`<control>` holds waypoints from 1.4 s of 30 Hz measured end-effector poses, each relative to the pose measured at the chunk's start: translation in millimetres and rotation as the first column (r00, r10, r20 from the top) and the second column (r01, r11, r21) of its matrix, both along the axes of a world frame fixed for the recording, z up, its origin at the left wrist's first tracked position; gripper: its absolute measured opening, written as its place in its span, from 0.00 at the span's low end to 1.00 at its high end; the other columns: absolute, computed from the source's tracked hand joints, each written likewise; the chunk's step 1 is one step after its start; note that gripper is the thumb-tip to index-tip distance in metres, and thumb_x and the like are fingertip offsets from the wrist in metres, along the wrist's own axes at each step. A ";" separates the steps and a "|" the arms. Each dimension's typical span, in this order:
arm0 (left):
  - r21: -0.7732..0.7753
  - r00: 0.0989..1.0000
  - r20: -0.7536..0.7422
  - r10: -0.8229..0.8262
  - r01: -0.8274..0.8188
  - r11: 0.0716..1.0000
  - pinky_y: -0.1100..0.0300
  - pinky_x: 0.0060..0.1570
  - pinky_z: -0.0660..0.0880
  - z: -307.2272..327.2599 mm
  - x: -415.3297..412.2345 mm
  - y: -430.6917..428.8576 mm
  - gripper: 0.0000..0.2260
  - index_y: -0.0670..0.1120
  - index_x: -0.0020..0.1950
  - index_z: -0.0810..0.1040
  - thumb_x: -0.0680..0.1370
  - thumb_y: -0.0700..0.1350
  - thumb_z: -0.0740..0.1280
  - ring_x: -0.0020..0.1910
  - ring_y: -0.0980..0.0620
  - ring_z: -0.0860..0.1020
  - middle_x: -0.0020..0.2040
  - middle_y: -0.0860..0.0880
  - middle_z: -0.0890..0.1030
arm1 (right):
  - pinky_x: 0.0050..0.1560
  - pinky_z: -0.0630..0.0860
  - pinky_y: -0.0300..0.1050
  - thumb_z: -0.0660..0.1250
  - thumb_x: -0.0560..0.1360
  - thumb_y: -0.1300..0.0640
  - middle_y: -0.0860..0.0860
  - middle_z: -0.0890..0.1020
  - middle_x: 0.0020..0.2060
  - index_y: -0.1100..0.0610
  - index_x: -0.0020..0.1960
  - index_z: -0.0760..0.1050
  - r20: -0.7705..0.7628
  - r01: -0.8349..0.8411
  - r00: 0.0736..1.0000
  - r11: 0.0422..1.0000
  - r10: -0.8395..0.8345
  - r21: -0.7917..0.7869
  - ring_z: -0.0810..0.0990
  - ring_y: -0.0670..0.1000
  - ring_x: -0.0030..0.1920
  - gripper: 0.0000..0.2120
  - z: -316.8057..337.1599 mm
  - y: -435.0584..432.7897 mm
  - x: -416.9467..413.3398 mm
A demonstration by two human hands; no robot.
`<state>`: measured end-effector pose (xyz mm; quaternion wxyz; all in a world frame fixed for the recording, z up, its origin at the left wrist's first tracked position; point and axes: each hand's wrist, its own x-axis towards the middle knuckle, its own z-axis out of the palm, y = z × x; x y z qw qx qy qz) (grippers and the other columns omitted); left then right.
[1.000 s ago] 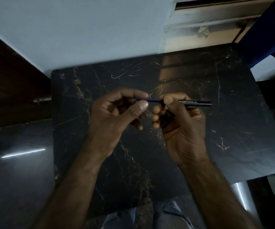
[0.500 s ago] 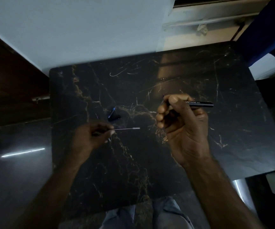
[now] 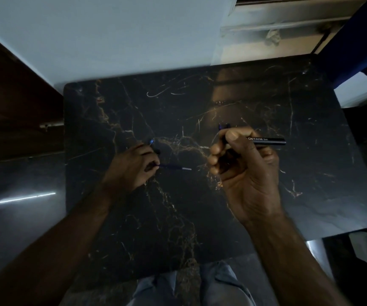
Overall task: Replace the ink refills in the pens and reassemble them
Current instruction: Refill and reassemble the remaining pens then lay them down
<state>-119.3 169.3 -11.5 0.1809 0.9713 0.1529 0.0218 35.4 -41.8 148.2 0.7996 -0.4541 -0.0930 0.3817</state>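
Left of centre, the left hand [image 3: 134,166] is pinching the refill [image 3: 174,167] while the right hand [image 3: 242,164] is gripping the pen barrel [image 3: 266,140]; steadying the barrel should be helping the tip in.

A single head-worn wide-angle view looks forward and steeply down onto the dark marbled surface [image 3: 200,217] from close above. The wearer's forearms enter from the bottom edge, knees show just below the surface's near edge, and a pale wall lies beyond its far edge.

Pen barrel [image 3: 266,140] in right hand [image 3: 244,171], refill [image 3: 175,167] in left hand [image 3: 131,166]
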 end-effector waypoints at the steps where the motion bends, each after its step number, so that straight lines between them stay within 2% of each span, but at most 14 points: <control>1: -0.005 1.000 -0.012 0.007 -0.007 1.000 0.59 0.41 0.77 -1.8 -0.6 -0.6 0.07 0.51 0.51 0.86 0.75 0.48 0.80 0.50 0.52 0.81 0.52 0.53 0.82 | 0.32 0.77 0.44 0.64 0.81 0.64 0.56 0.82 0.37 0.62 0.47 0.79 0.001 -0.003 1.000 1.000 0.003 0.003 0.81 0.53 0.35 0.07 -0.3 0.4 0.0; 6: -0.012 0.990 0.010 0.137 -0.137 0.990 0.61 0.37 0.73 -3.7 -4.5 -7.9 0.11 0.50 0.54 0.86 0.74 0.45 0.82 0.44 0.51 0.84 0.50 0.52 0.83 | 0.32 0.77 0.44 0.64 0.81 0.64 0.56 0.82 0.37 0.62 0.48 0.79 -0.001 -0.017 1.000 1.000 0.017 0.015 0.82 0.52 0.35 0.06 -0.6 3.6 -1.0; 8: -0.046 0.955 0.054 0.293 -0.291 0.956 0.62 0.36 0.72 2.2 -11.4 -14.0 0.10 0.52 0.53 0.84 0.75 0.45 0.80 0.41 0.53 0.81 0.48 0.52 0.83 | 0.32 0.77 0.44 0.64 0.81 0.64 0.56 0.82 0.36 0.62 0.48 0.79 -0.004 -0.019 1.000 1.000 0.019 0.016 0.81 0.52 0.35 0.07 -0.3 4.5 -1.0; 10: -0.123 0.830 0.065 0.553 -0.544 0.830 0.59 0.38 0.73 7.4 -24.6 -20.3 0.06 0.55 0.48 0.81 0.77 0.46 0.77 0.39 0.53 0.79 0.43 0.52 0.84 | 0.32 0.77 0.44 0.63 0.81 0.64 0.56 0.82 0.36 0.62 0.48 0.79 -0.012 -0.019 1.000 1.000 0.019 0.016 0.82 0.53 0.34 0.06 -0.9 5.7 -1.5; 13: -0.181 0.596 -0.149 0.789 -0.801 0.570 0.50 0.51 0.81 6.5 -36.3 -25.8 0.05 0.53 0.50 0.83 0.81 0.54 0.72 0.48 0.45 0.85 0.45 0.51 0.85 | 0.32 0.77 0.44 0.64 0.81 0.64 0.56 0.82 0.36 0.63 0.48 0.78 -0.022 -0.041 0.999 0.999 0.041 0.011 0.81 0.53 0.34 0.06 -1.2 6.8 -3.8; 17: -0.089 0.522 -0.318 0.791 -0.847 0.524 0.48 0.55 0.82 8.2 -20.3 -23.0 0.17 0.51 0.53 0.87 0.79 0.64 0.73 0.56 0.40 0.86 0.52 0.47 0.88 | 0.32 0.77 0.44 0.64 0.81 0.63 0.55 0.82 0.36 0.63 0.48 0.78 -0.022 -0.065 0.998 0.998 0.065 0.017 0.81 0.52 0.34 0.06 -0.7 9.1 -4.4; 25: -0.054 0.462 -0.385 0.799 -0.876 0.480 0.52 0.48 0.80 11.5 -8.8 -19.7 0.10 0.53 0.54 0.90 0.78 0.57 0.76 0.54 0.41 0.87 0.51 0.47 0.89 | 0.32 0.76 0.44 0.64 0.81 0.63 0.55 0.82 0.36 0.60 0.46 0.81 -0.027 -0.069 0.997 0.998 0.070 0.012 0.81 0.52 0.35 0.08 0.8 -1.7 4.0; 30: 0.016 0.428 -0.444 0.787 -0.874 0.485 0.49 0.54 0.81 16.9 -2.3 -16.9 0.19 0.47 0.56 0.89 0.76 0.60 0.75 0.58 0.37 0.85 0.56 0.41 0.88 | 0.33 0.77 0.44 0.67 0.78 0.60 0.55 0.82 0.35 0.59 0.46 0.81 -0.046 -0.073 0.996 0.997 0.073 0.006 0.82 0.51 0.35 0.05 3.7 -7.6 6.7; 32: -0.042 0.428 -0.457 0.780 -0.886 0.462 0.48 0.54 0.81 23.1 -2.3 -18.4 0.19 0.43 0.54 0.89 0.78 0.59 0.74 0.57 0.36 0.85 0.53 0.39 0.87 | 0.32 0.77 0.44 0.67 0.78 0.60 0.55 0.82 0.35 0.60 0.46 0.81 -0.051 -0.064 0.997 0.998 0.065 0.007 0.81 0.52 0.34 0.05 5.6 -9.4 7.7; 34: -0.206 0.452 -0.398 0.798 -0.892 0.403 0.50 0.49 0.83 34.5 -1.0 -19.2 0.16 0.40 0.47 0.88 0.81 0.54 0.73 0.48 0.42 0.88 0.42 0.41 0.88 | 0.32 0.77 0.44 0.66 0.79 0.62 0.56 0.82 0.36 0.61 0.47 0.80 -0.044 -0.056 0.997 0.998 0.057 0.014 0.81 0.53 0.34 0.05 7.1 -11.3 9.3; 36: -0.559 0.411 -0.257 0.875 -0.802 0.212 0.57 0.33 0.81 57.6 9.6 -24.9 0.12 0.42 0.41 0.87 0.83 0.45 0.71 0.29 0.55 0.85 0.28 0.50 0.84 | 0.32 0.77 0.44 0.65 0.80 0.63 0.57 0.83 0.37 0.62 0.48 0.78 -0.031 -0.049 0.998 0.998 0.049 0.026 0.82 0.53 0.35 0.04 9.0 -12.6 10.9; 38: -0.895 0.365 -0.018 0.931 -0.422 0.148 0.61 0.25 0.76 95.3 27.0 -40.8 0.15 0.49 0.36 0.84 0.83 0.41 0.69 0.24 0.58 0.80 0.27 0.53 0.82 | 0.31 0.77 0.43 0.66 0.80 0.63 0.58 0.83 0.38 0.62 0.48 0.78 -0.029 -0.038 0.999 0.998 0.040 0.042 0.82 0.53 0.35 0.04 12.0 -11.4 11.5; 40: -0.984 0.373 0.149 0.916 -0.038 0.176 0.63 0.24 0.75 136.5 48.2 -58.8 0.11 0.52 0.37 0.83 0.79 0.45 0.71 0.26 0.55 0.80 0.30 0.52 0.82 | 0.31 0.77 0.43 0.66 0.79 0.62 0.58 0.83 0.39 0.61 0.47 0.79 -0.040 -0.027 0.999 0.998 0.029 0.063 0.82 0.53 0.35 0.04 16.3 -7.6 11.8; 42: -0.969 0.393 0.232 0.890 0.171 0.177 0.63 0.25 0.75 167.9 66.6 -74.3 0.07 0.52 0.39 0.83 0.78 0.47 0.71 0.26 0.54 0.81 0.32 0.51 0.83 | 0.31 0.77 0.42 0.66 0.80 0.61 0.58 0.83 0.38 0.62 0.48 0.79 -0.046 -0.010 0.999 0.997 0.014 0.077 0.81 0.52 0.35 0.05 22.6 -2.3 12.5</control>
